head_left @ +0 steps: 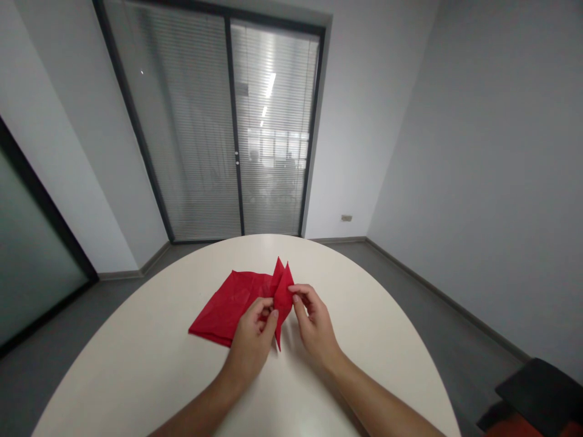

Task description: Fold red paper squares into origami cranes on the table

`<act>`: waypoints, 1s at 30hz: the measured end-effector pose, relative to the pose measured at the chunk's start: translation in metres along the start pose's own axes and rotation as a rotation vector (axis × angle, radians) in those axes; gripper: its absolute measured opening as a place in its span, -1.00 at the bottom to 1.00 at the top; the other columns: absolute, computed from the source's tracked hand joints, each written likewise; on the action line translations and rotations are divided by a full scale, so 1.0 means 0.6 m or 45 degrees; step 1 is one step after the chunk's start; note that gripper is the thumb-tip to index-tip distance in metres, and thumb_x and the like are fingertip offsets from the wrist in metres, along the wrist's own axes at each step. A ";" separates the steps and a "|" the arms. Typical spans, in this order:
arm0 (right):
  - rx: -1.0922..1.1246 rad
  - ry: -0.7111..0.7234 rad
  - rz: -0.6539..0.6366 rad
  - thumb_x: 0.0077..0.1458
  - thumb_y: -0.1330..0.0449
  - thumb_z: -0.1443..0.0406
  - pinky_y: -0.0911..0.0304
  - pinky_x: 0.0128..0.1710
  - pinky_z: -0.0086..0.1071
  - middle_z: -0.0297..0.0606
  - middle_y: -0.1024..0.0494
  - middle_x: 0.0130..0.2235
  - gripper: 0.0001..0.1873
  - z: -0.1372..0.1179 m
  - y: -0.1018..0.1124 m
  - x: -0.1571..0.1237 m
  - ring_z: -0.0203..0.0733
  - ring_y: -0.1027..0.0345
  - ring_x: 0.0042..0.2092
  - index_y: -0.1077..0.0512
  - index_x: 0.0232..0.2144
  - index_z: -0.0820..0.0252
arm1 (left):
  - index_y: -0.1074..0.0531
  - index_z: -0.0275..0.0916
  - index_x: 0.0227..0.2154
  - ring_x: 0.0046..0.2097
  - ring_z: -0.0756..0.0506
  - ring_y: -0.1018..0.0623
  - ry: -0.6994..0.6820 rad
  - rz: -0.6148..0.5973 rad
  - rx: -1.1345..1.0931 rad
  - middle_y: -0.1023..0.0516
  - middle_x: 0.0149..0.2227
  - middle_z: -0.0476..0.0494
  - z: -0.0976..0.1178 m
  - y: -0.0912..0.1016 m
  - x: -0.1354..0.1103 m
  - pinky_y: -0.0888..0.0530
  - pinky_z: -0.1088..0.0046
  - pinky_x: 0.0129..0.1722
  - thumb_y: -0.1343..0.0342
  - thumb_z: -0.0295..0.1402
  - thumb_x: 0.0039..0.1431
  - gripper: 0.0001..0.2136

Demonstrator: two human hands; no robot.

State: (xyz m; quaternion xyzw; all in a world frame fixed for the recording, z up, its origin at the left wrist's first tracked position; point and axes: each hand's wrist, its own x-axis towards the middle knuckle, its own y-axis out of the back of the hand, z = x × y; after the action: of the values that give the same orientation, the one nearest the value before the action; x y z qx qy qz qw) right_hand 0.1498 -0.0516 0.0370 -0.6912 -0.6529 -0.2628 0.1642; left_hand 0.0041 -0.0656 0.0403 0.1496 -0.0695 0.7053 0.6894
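Observation:
A red paper napkin (228, 303) lies partly folded on the round white table (373, 340). Its right end is lifted into upright pointed flaps. My left hand (252, 337) pinches the lower edge of the raised fold between thumb and fingers. My right hand (314, 325) pinches the same fold from the right side, fingers curled against the red paper. The two hands sit close together, a few centimetres apart, above the table's middle.
Beyond the table's far edge is grey floor and a glass door with closed blinds (237, 133). A dark chair or seat (537, 394) shows at the bottom right corner. Plain white walls stand on both sides.

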 end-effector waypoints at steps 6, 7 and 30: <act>0.069 -0.016 -0.038 0.33 -0.05 0.20 -0.27 -0.07 -0.29 -0.23 -0.50 -0.15 -0.80 -0.004 -0.001 -0.001 -0.13 -0.37 -0.10 -0.44 -0.11 0.07 | -0.42 -0.26 -0.36 -0.49 -0.01 -0.45 0.106 0.011 -0.058 -0.46 -0.47 -0.02 -0.007 -0.001 0.009 -0.40 0.51 -0.50 -0.11 -0.12 0.15 -0.73; 0.076 -0.016 -0.041 0.33 -0.06 0.20 -0.27 -0.08 -0.29 -0.23 -0.49 -0.16 -0.81 -0.004 -0.001 0.000 -0.14 -0.37 -0.11 -0.44 -0.12 0.07 | -0.42 -0.26 -0.35 -0.47 -0.01 -0.45 0.093 0.029 -0.061 -0.47 -0.45 -0.02 -0.007 -0.001 0.010 -0.41 0.51 -0.49 -0.11 -0.12 0.14 -0.74; 0.122 -0.071 0.084 0.12 -0.22 0.27 -0.32 -0.23 -0.32 -0.30 -0.46 -0.29 -0.85 -0.003 -0.007 0.003 -0.19 -0.36 -0.26 -0.33 -0.26 0.12 | -0.44 -0.20 -0.34 -0.22 -0.11 -0.51 -0.247 -0.119 0.223 -0.52 -0.27 -0.11 0.014 0.011 -0.003 -0.43 0.41 -0.22 0.01 -0.34 0.29 -0.85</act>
State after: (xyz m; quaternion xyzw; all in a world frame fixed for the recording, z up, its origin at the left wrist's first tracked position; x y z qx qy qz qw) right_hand 0.1454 -0.0506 0.0391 -0.7107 -0.6459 -0.2065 0.1873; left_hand -0.0014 -0.0700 0.0482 0.2797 -0.0671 0.6581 0.6958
